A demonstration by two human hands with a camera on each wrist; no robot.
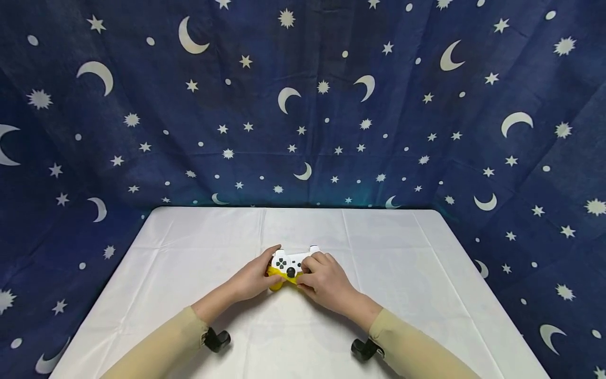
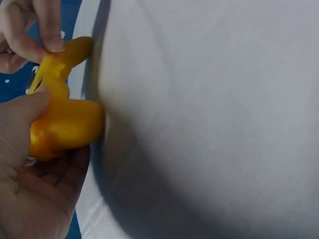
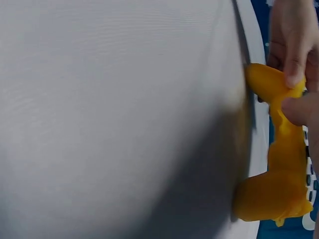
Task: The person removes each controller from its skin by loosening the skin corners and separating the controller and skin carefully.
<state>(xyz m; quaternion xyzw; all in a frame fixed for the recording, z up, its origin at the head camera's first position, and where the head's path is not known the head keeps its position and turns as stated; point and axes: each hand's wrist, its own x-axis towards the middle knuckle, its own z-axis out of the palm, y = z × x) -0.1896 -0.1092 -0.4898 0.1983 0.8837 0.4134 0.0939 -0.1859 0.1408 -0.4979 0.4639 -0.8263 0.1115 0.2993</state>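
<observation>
A white game controller [image 1: 295, 257] with a yellow skin [image 1: 276, 286] on its lower side is held over the middle of the table. Its directional buttons and one black thumbstick [image 1: 291, 272] show; the right end is partly hidden by fingers. My left hand [image 1: 254, 277] grips the left end, thumb on the yellow edge and fingers underneath. With thumb and fingers, my right hand [image 1: 330, 284] pinches the skin's edge near the right grip. In the left wrist view, the yellow skin [image 2: 75, 122] has a thin strip raised at the right hand's fingertips. Both yellow handles appear in the right wrist view.
A white cloth covers the table [image 1: 189, 252]. Behind it hangs a dark blue curtain [image 1: 265, 131] with moons and stars. Black wrist cameras sit at the left cuff [image 1: 216, 340] and right cuff [image 1: 363, 349].
</observation>
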